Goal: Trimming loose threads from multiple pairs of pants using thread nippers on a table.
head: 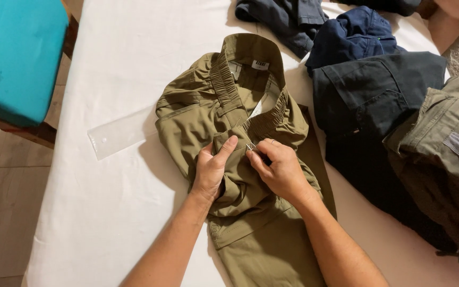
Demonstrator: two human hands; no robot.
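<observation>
Centrally, left hand (pixel 212 169) clamped on a bunched fold of the olive trousers (pixel 240 159), thumb up along the cloth, fingers curled under and out of sight. Just beside it, nearly touching at the thumb, right hand (pixel 278 169) with fingers drawn together, thumb and forefinger pinching a small metal zip pull (pixel 251 146) at the fly. A thin ring visible on one finger of the right hand.

Beyond both hands, farther from the body, the trousers' elastic waistband (pixel 224 79) lying open, a small white label (pixel 260 65) sewn inside its back. Toward the wrists and below, the trouser legs running off the lower edge, lying flat on the white tabletop (pixel 107 212).

Left of the left hand, close to the trousers' hip, a clear plastic strip (pixel 120 133) flat on the white surface. Farther left, off the tabletop's edge, a teal cushioned seat (pixel 17 58) on a wooden frame, tiled floor (pixel 1 202) underneath.

Right of the right hand, a heap of other garments: black trousers (pixel 378 101) nearest, a navy piece (pixel 354 37) beyond them, a dark grey piece (pixel 282 18) at the far edge, and another olive garment (pixel 447 154) with a grey fastening patch farthest right, partly overlapping the black one.
</observation>
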